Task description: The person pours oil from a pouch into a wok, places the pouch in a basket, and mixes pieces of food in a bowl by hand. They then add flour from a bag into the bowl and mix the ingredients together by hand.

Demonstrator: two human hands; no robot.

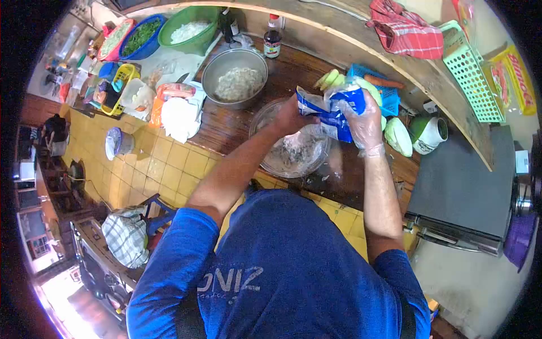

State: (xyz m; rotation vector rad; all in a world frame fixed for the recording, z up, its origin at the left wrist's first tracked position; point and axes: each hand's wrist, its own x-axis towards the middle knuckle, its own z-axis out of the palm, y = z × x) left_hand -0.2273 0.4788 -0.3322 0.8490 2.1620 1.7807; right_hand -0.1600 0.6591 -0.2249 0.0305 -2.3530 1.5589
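Observation:
Both my hands hold a blue and white plastic packet over a clear glass bowl that has a pale mixture in it. My left hand is bare and grips the packet's left end. My right hand wears a thin clear plastic glove and clasps the packet's right side. The bowl stands on a dark wooden counter, just below the packet.
A steel bowl of shredded white food stands behind the glass bowl. Two dark sauce bottles, green and blue bowls, a blue basket with vegetables, a green basket and a black stove surround the spot.

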